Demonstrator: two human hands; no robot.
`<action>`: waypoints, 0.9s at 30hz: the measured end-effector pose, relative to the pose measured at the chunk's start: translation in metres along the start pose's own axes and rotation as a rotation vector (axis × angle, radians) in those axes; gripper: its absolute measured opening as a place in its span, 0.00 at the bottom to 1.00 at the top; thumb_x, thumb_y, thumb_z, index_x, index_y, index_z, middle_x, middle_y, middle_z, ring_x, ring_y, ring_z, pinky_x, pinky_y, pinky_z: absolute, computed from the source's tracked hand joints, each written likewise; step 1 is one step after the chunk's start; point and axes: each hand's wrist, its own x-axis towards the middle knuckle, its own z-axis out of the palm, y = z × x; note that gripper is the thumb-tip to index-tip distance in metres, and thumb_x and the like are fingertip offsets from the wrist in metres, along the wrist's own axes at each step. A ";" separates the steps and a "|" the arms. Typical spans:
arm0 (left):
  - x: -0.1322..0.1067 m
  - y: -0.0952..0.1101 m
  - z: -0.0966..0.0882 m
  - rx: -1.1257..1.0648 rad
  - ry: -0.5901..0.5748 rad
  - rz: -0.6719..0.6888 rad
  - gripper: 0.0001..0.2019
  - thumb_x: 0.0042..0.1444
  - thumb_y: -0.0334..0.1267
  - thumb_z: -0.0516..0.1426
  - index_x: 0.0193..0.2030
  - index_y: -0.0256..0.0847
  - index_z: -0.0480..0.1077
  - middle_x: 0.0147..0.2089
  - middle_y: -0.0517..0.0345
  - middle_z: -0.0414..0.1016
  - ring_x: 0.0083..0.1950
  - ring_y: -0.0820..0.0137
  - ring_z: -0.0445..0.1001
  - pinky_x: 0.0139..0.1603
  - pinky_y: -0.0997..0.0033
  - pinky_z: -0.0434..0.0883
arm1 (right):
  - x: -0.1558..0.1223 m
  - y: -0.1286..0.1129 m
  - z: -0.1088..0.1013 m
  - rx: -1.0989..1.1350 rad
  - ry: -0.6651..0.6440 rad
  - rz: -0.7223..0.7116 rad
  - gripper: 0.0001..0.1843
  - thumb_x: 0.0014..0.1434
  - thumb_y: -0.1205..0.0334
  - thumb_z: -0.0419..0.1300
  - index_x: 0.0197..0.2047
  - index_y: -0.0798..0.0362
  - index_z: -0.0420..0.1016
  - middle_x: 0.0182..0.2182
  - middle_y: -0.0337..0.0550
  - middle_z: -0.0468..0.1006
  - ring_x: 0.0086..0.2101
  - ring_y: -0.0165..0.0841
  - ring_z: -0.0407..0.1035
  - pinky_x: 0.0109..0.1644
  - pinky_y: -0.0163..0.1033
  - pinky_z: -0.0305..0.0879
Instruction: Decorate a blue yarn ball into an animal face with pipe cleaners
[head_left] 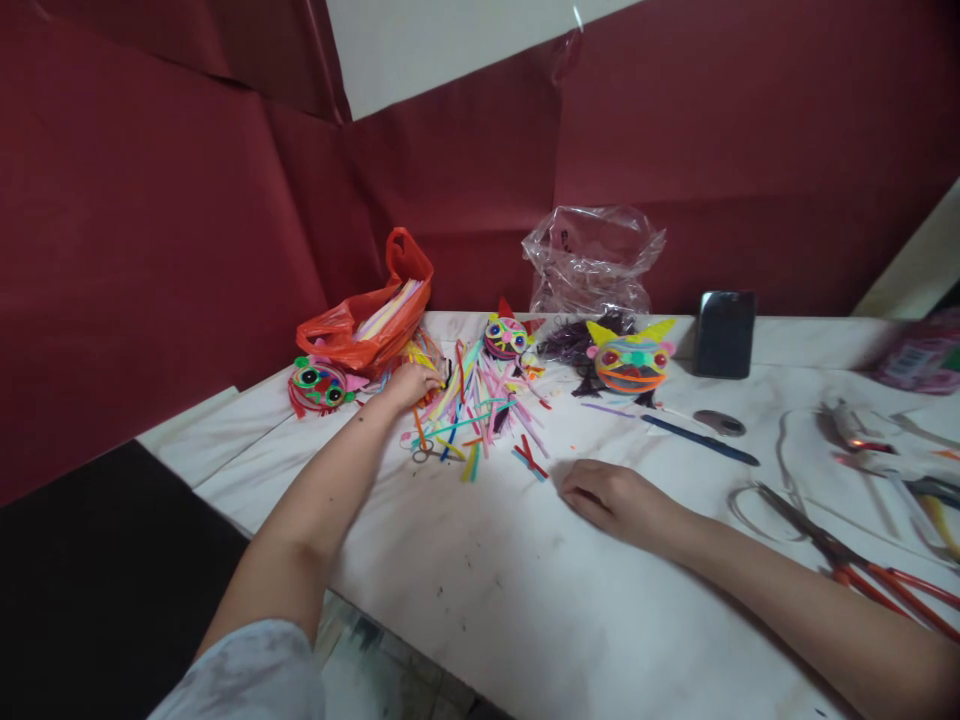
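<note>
My left hand [409, 385] reaches far forward and its fingers close on strands at the left edge of a heap of coloured pipe cleaners [480, 405]. My right hand [611, 497] rests on the white table [525, 590], fingers curled loosely, nothing visible in it. Three round craft faces made of pipe cleaners lie behind the heap: one at the left [319, 385], one in the middle [506, 337], one with yellow ears at the right [631, 362]. An orange plastic bag [371, 320] of more strands sits just beyond my left hand.
A clear plastic bag [592, 260] and a dark box [724, 333] stand at the back. A blue pen [701, 438], a tape roll [718, 423], red-handled pliers [862, 570] and other tools lie at the right. Red paper covers the wall behind.
</note>
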 end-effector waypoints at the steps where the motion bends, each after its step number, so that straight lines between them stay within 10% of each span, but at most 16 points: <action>1: -0.001 0.001 -0.003 0.024 0.007 0.000 0.06 0.49 0.34 0.59 0.28 0.41 0.79 0.31 0.54 0.81 0.36 0.65 0.76 0.43 0.69 0.69 | 0.000 0.000 0.000 0.003 -0.004 -0.001 0.13 0.63 0.65 0.49 0.33 0.52 0.74 0.32 0.46 0.78 0.33 0.34 0.73 0.38 0.36 0.68; 9: -0.035 0.079 0.008 0.142 -0.046 0.244 0.09 0.57 0.33 0.55 0.35 0.42 0.78 0.40 0.56 0.81 0.44 0.69 0.77 0.50 0.71 0.69 | 0.001 -0.002 0.000 0.035 0.011 0.016 0.14 0.63 0.63 0.48 0.31 0.52 0.73 0.31 0.47 0.77 0.33 0.35 0.73 0.38 0.37 0.68; 12: -0.062 0.133 0.034 0.168 -0.106 0.649 0.12 0.61 0.32 0.51 0.40 0.40 0.76 0.37 0.54 0.80 0.41 0.72 0.78 0.44 0.74 0.71 | 0.002 -0.010 -0.002 0.144 0.110 0.112 0.12 0.62 0.60 0.50 0.33 0.52 0.73 0.28 0.44 0.77 0.28 0.34 0.71 0.34 0.37 0.67; 18: -0.092 0.208 0.064 0.057 0.229 0.615 0.21 0.64 0.33 0.47 0.64 0.34 0.58 0.37 0.54 0.81 0.34 0.72 0.78 0.35 0.74 0.72 | 0.007 -0.021 -0.010 0.611 0.471 0.299 0.16 0.55 0.48 0.60 0.38 0.52 0.74 0.28 0.42 0.78 0.28 0.33 0.70 0.33 0.37 0.68; 22: -0.085 0.221 0.064 -0.055 0.218 0.532 0.20 0.64 0.35 0.48 0.62 0.34 0.61 0.34 0.55 0.80 0.35 0.71 0.78 0.38 0.72 0.72 | 0.010 -0.020 -0.020 0.737 0.555 0.358 0.19 0.50 0.44 0.65 0.30 0.52 0.75 0.23 0.40 0.75 0.25 0.31 0.67 0.32 0.37 0.65; 27: -0.062 0.199 0.052 -0.175 0.164 0.470 0.10 0.60 0.35 0.53 0.33 0.38 0.75 0.31 0.53 0.78 0.38 0.68 0.74 0.45 0.68 0.69 | 0.015 -0.016 -0.052 1.037 0.631 0.305 0.18 0.50 0.44 0.66 0.28 0.51 0.72 0.30 0.40 0.77 0.24 0.27 0.65 0.31 0.36 0.64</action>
